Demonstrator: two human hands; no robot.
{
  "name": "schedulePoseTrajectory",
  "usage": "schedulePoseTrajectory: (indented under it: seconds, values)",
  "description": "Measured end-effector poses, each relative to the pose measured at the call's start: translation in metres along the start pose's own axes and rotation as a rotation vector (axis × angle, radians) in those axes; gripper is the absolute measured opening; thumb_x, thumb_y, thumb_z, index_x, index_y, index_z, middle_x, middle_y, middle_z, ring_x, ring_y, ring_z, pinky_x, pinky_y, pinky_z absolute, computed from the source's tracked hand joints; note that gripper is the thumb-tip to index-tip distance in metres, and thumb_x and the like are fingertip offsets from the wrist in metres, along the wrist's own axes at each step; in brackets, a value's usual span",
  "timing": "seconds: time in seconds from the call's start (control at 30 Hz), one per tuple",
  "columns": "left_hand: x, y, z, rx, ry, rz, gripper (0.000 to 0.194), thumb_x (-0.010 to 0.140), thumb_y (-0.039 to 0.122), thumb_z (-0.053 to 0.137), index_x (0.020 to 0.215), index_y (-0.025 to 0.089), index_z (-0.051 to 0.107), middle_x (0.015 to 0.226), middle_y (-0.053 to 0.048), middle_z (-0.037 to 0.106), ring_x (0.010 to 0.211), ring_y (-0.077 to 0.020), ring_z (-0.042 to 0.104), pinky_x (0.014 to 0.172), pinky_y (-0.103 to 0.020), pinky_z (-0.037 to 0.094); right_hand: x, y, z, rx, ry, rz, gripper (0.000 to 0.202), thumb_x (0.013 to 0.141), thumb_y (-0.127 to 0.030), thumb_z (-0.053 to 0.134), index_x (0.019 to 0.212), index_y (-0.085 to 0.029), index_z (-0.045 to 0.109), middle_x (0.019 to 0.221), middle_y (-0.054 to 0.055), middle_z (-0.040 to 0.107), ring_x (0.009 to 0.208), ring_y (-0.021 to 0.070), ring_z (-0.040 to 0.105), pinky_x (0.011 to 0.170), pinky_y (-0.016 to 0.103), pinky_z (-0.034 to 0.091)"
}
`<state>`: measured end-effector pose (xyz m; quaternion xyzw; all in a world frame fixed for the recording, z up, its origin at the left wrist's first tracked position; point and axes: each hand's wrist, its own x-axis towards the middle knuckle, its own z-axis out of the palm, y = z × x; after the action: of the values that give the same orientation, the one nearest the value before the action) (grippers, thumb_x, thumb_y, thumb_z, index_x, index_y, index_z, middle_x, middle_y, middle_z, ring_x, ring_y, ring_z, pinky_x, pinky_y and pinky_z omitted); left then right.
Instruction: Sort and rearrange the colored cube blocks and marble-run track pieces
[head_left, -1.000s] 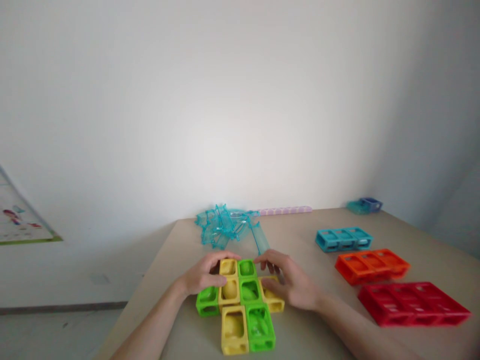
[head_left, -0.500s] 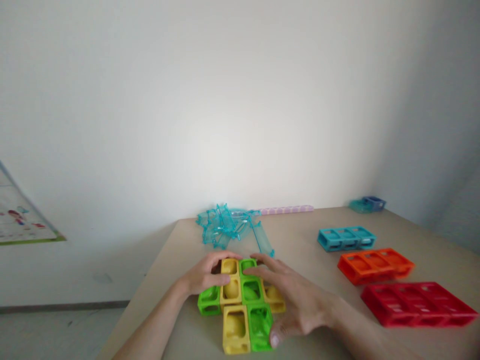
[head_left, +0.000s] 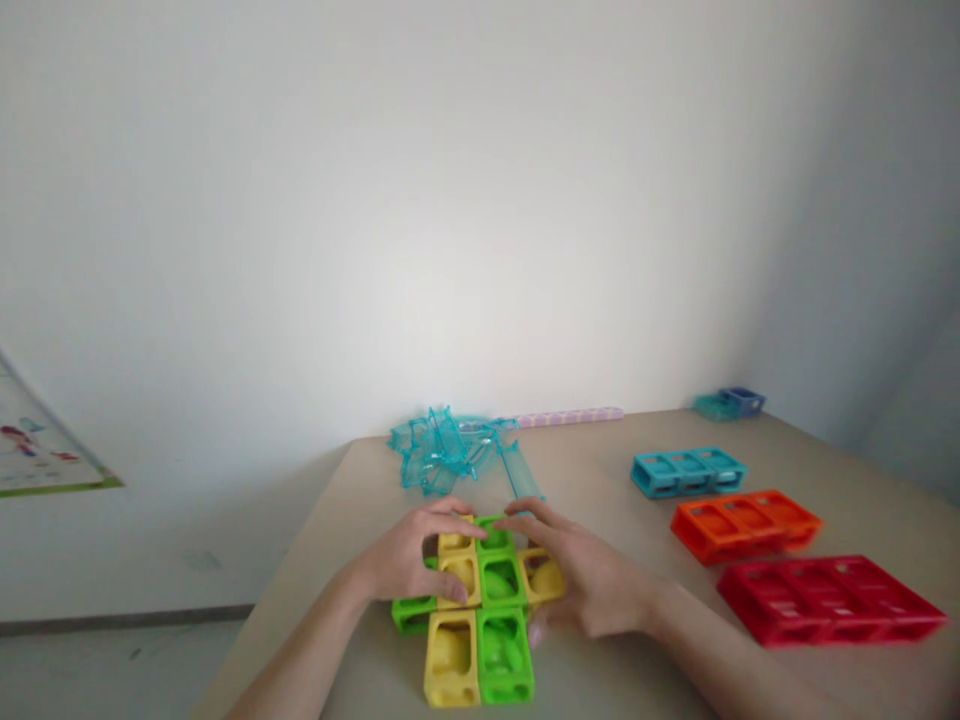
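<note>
In front of me on the tabletop lies a cluster of hollow plastic toy blocks, yellow (head_left: 452, 652) and green (head_left: 505, 652), joined side by side. A yellow block (head_left: 541, 576) juts out at the right and a green block (head_left: 412, 613) at the left. My left hand (head_left: 405, 548) grips the cluster's left part, its thumb on a yellow cell and its fingers over the far end. My right hand (head_left: 596, 580) curls around the right side, fingertips at the far green cell and thumb low beside the right yellow block. The fingers partly cover the far cells.
Right of the hands sit three-cell blocks in teal (head_left: 688, 472), orange (head_left: 746, 525) and red (head_left: 831, 600). Behind the cluster is a pile of clear teal plastic pieces (head_left: 442, 450). A patterned purple strip (head_left: 570, 417) and a dark blue block (head_left: 742, 402) lie along the wall.
My right thumb has moved off the front green block to beside the right yellow one. My left fingers now reach farther over the far end. The front blocks have shifted slightly left.
</note>
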<state>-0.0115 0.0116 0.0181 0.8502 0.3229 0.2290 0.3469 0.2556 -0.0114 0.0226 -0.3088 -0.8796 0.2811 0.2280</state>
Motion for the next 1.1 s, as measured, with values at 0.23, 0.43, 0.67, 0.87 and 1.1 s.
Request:
schedulePoseTrajectory:
  seconds: [0.23,0.43,0.67,0.87,1.1]
  values:
    - [0.000,-0.002,-0.001,-0.032,-0.021,-0.005,0.058,0.059,0.048,0.080,0.111,0.025,0.068,0.125,-0.008,0.050,0.116,-0.0262,0.050,0.101,-0.034,0.036,-0.002,0.005,0.002,0.179,0.010,0.080,0.041,0.066,-0.028,0.077,0.097,-0.020,0.051,0.087,0.000,0.061,0.073,0.0154,0.056,0.063,0.023,0.042]
    - [0.000,-0.004,-0.001,-0.060,-0.021,0.010,0.056,0.059,0.045,0.081,0.109,0.024,0.069,0.123,-0.008,0.051,0.113,-0.0248,0.052,0.100,-0.033,0.036,0.000,0.013,0.010,0.506,-0.026,0.206,0.043,0.064,-0.030,0.079,0.094,-0.018,0.051,0.081,-0.002,0.057,0.069,0.0128,0.052,0.057,0.021,0.040]
    - [0.000,0.000,-0.002,-0.054,-0.027,0.018,0.055,0.062,0.044,0.079,0.111,0.023,0.068,0.124,-0.008,0.052,0.114,-0.0248,0.051,0.101,-0.034,0.035,0.005,0.012,0.012,0.708,0.033,0.238,0.035,0.075,-0.043,0.068,0.090,-0.014,0.057,0.073,-0.001,0.056,0.062,0.0109,0.049,0.053,0.021,0.034]
    - [0.001,0.000,-0.002,-0.046,-0.017,0.003,0.056,0.060,0.045,0.080,0.110,0.022,0.069,0.125,-0.009,0.051,0.115,-0.0254,0.050,0.102,-0.034,0.035,0.005,0.005,0.014,0.736,0.049,0.225,0.034,0.070,-0.036,0.075,0.086,-0.016,0.052,0.070,-0.004,0.051,0.061,0.0102,0.047,0.053,0.021,0.036]
    - [0.001,-0.002,-0.002,-0.029,-0.022,0.020,0.056,0.062,0.048,0.078,0.112,0.023,0.068,0.125,-0.010,0.051,0.115,-0.0261,0.051,0.102,-0.036,0.035,0.003,0.004,0.014,0.586,0.121,0.213,0.032,0.072,-0.035,0.073,0.080,-0.019,0.046,0.066,-0.006,0.049,0.058,0.0096,0.044,0.049,0.020,0.033]
